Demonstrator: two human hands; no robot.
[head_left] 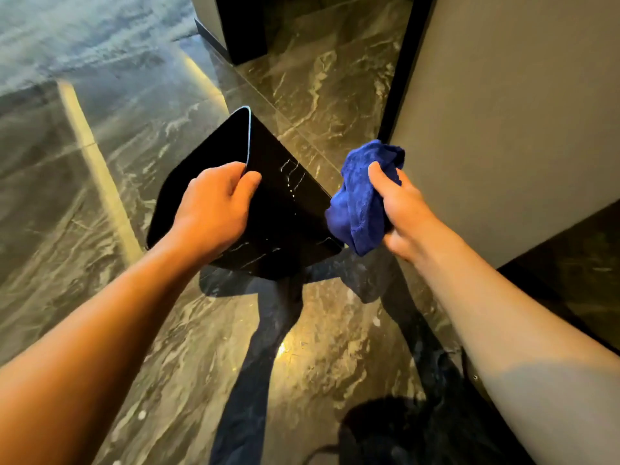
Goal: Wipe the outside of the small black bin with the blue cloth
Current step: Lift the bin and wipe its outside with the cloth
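The small black bin (285, 196) is glossy and tilted above the marble floor, its open mouth turned to the left. My left hand (214, 209) grips its rim, fingers inside and thumb on the outer wall. My right hand (399, 209) is closed on the bunched blue cloth (359, 199). The cloth hangs just right of the bin's lower right corner, at its edge; whether it touches the wall is unclear.
Polished dark marble floor (322, 82) lies all around, with bright light reflections. A pale grey wall or cabinet panel (510, 112) with a dark edge stands close on the right. A dark door frame (241, 28) is at the top.
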